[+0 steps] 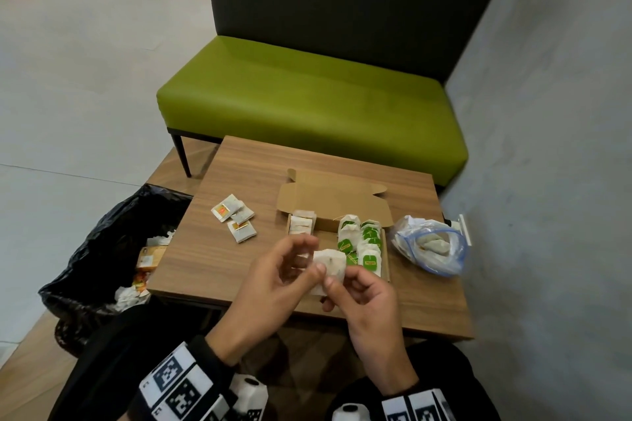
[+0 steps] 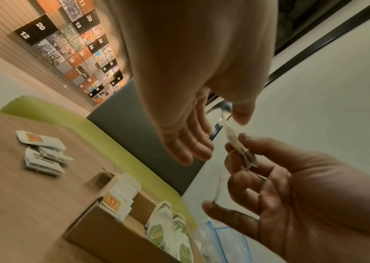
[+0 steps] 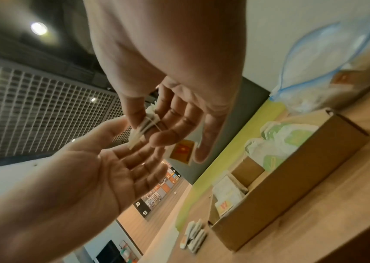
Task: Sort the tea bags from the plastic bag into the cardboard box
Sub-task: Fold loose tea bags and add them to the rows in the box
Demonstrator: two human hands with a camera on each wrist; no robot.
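A white tea bag (image 1: 330, 265) hangs in the air over the front of the cardboard box (image 1: 335, 205). My right hand (image 1: 337, 278) pinches it between thumb and fingers (image 3: 144, 122); its orange tag (image 3: 181, 149) dangles below on a string. My left hand (image 1: 307, 263) is beside it with palm up and fingers relaxed (image 3: 134, 142), thumb touching the bag's edge. The box holds orange-tagged bags (image 1: 301, 225) on the left and green-tagged bags (image 1: 362, 243) on the right. The clear plastic bag (image 1: 431, 246) with a blue zip lies right of the box with bags inside.
Three loose orange-tagged tea bags (image 1: 236, 219) lie on the wooden table (image 1: 239, 270) left of the box. A bin with a black liner (image 1: 102, 249) holding wrappers stands at the table's left. A green bench (image 1: 307, 102) is behind; a grey wall (image 1: 547, 181) is on the right.
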